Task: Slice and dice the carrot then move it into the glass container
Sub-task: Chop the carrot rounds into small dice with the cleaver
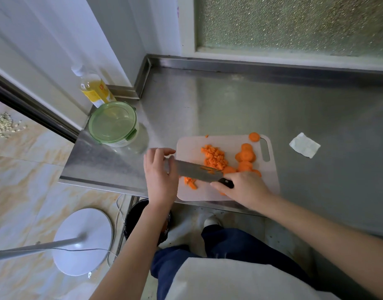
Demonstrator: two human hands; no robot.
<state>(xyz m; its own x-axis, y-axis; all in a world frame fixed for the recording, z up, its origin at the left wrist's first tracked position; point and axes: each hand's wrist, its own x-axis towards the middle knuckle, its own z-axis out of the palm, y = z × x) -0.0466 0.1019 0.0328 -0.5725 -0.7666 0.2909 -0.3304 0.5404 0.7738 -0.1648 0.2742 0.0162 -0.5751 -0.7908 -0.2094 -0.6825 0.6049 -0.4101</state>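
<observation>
Roughly midway, I judge: a diced carrot pile and uncut carrot slices lie on the cutting board at the desk's front edge. The right hand grips the knife, and the left hand rests flat-fingered on its tip. The glass container stands lidded at the left edge.

Oil bottle at corner, folded tissue on counter

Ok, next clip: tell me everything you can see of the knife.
The knife has a broad grey metal blade and a black handle. It lies crosswise over the near left part of the pale cutting board, tip pointing left, above a few carrot strips. The right hand grips the handle; the left hand rests at the tip. Orange carrot bits cling to the blade's side.
</observation>
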